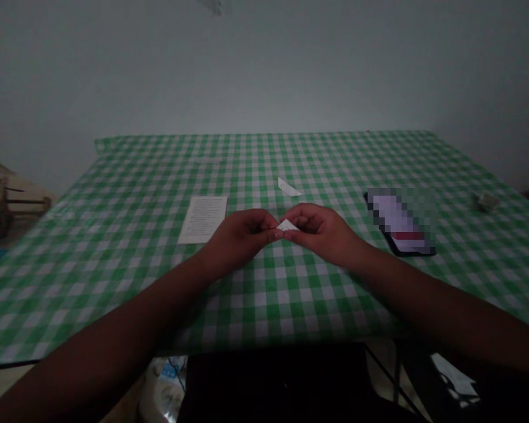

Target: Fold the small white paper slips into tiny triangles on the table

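Between my two hands is a small folded piece of white paper (pixel 287 225), its upper edge coming to a point. My left hand (pixel 247 231) pinches its left side between thumb and fingers. On the other side my right hand (pixel 320 228) pinches it the same way, the thumbs almost meeting at the lower edge. Part of the paper is hidden by the fingers. Just beyond the hands lies a loose printed paper piece (pixel 288 188) with slanted ends. A printed sheet or stack of sheets (pixel 203 218) lies beside my left hand.
A green and white checked cloth (pixel 264 294) covers the table. To the right lies a phone (pixel 399 223), its screen partly blurred. A small object (pixel 487 201) I cannot make out sits near the right edge. A pale wall (pixel 264 64) stands behind the table.
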Demonstrator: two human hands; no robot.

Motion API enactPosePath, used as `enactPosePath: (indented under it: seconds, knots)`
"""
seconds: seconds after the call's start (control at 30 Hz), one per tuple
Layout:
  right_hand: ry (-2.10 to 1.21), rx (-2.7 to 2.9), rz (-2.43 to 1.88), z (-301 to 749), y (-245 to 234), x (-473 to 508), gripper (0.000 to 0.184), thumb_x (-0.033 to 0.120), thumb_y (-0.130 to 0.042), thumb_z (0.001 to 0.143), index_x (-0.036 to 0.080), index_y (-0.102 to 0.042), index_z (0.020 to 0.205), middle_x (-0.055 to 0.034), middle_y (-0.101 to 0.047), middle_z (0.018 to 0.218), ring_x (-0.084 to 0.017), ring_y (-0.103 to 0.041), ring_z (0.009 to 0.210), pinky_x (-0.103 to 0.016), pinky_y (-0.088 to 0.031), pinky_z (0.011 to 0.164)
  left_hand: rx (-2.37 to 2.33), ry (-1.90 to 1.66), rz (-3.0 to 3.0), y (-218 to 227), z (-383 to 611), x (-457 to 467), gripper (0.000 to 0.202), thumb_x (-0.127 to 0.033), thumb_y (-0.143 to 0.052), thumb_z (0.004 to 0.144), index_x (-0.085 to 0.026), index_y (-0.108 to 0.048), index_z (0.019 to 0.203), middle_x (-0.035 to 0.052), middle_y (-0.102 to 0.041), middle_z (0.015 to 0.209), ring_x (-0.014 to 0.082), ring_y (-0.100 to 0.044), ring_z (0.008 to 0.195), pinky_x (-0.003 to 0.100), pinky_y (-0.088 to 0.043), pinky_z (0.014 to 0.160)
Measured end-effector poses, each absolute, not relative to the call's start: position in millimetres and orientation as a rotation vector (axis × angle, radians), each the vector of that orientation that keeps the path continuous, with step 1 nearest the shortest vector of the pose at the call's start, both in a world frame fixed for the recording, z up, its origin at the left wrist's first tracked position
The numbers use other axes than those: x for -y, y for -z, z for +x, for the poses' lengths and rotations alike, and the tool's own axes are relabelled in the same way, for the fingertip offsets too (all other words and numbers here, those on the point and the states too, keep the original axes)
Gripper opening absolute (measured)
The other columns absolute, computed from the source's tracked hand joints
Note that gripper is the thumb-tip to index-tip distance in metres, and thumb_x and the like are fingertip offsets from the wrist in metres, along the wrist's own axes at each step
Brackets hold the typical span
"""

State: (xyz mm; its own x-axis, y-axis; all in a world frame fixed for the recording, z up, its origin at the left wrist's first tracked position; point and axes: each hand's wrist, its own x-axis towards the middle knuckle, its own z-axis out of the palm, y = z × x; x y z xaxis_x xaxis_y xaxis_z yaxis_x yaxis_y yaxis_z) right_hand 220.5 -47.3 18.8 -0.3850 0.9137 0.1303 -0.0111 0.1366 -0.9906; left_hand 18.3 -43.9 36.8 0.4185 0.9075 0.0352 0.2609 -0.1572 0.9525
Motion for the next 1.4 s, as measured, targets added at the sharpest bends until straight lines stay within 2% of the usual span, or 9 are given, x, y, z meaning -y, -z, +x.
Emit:
enactPosePath:
  seconds: [0.17,0.33,0.6,0.73,0.97,1.17,1.4]
  knots:
    - [-1.407,1.534,-0.867,223.2,-23.5,46.2,0.022,0.029,-0.081,0.075,0.022,-0.066,0.089,0.0011,-0.071,0.083,-0.014,-0.067,0.077,-0.031,-0.056,0.072,-1.048,-0.786,1.607,-40.7,19.2,46.0,0.026,-0.04,-0.076,0.078,-0.017,-0.065,0.077,-0.0016,-0.06,0.069,0.011,-0.051,0.063,0.024,-0.04,0.058]
    - [-1.428,1.576,-0.886,232.3,-27.3,38.7,0.032,0.03,-0.085,0.07,0.023,-0.068,0.095,0.0041,-0.069,0.073,-0.013,-0.065,0.066,-0.028,-0.054,0.064,-1.048,-0.798,1.658,-44.0,16.4,46.9,0.024,-0.039,-0.075,0.079,-0.017,-0.066,0.077,-0.0014,-0.06,0.069,0.0108,-0.051,0.062,0.025,-0.04,0.058]
    - [-1.577,1.622,-0.79,243.7,-28.9,29.7,0.031,0.024,-0.081,0.076,0.024,-0.068,0.104,0.002,-0.077,0.082,-0.018,-0.075,0.081,-0.035,-0.059,0.079,-1.023,-0.764,1.671,-43.7,11.6,41.8,0.024,-0.04,-0.075,0.081,-0.017,-0.068,0.08,-0.0011,-0.061,0.069,0.0108,-0.052,0.063,0.024,-0.04,0.057]
    - [-1.612,1.648,-0.787,245.3,-24.6,23.9,0.028,0.02,-0.075,0.078,0.024,-0.068,0.105,0.0017,-0.077,0.084,-0.017,-0.075,0.083,-0.035,-0.059,0.082,-1.016,-0.775,1.695,-37.0,12.9,40.4,0.021,-0.038,-0.074,0.082,-0.017,-0.069,0.083,-0.0013,-0.064,0.072,0.011,-0.055,0.065,0.024,-0.042,0.059]
    - [-1.555,1.77,-0.67,243.8,-21.1,17.1,0.038,0.009,-0.068,0.071,0.022,-0.068,0.106,-0.0015,-0.074,0.102,-0.018,-0.07,0.099,-0.037,-0.053,0.092,-1.099,-0.771,1.829,-28.6,14.8,37.9,0.018,-0.037,-0.067,0.086,-0.019,-0.069,0.084,-0.0004,-0.07,0.077,0.014,-0.062,0.071,0.026,-0.047,0.065]
    - [-1.522,1.775,-0.71,240.7,-14.9,22.5,0.032,0.016,-0.072,0.076,0.023,-0.065,0.107,-0.0005,-0.072,0.099,-0.016,-0.067,0.091,-0.034,-0.052,0.084,-1.12,-0.802,1.931,-26.9,16.5,37.9,0.014,-0.033,-0.067,0.088,-0.019,-0.069,0.084,-0.0005,-0.07,0.078,0.0134,-0.062,0.072,0.027,-0.047,0.069]
    - [-1.507,1.664,-0.824,230.9,-7.4,25.3,0.021,0.023,-0.078,0.076,0.023,-0.068,0.094,0.0024,-0.071,0.085,-0.014,-0.066,0.079,-0.031,-0.052,0.075,-1.125,-0.809,1.996,-27.5,17.6,38.5,0.013,-0.032,-0.069,0.087,-0.02,-0.07,0.083,-0.0017,-0.069,0.074,0.012,-0.06,0.068,0.027,-0.047,0.068]
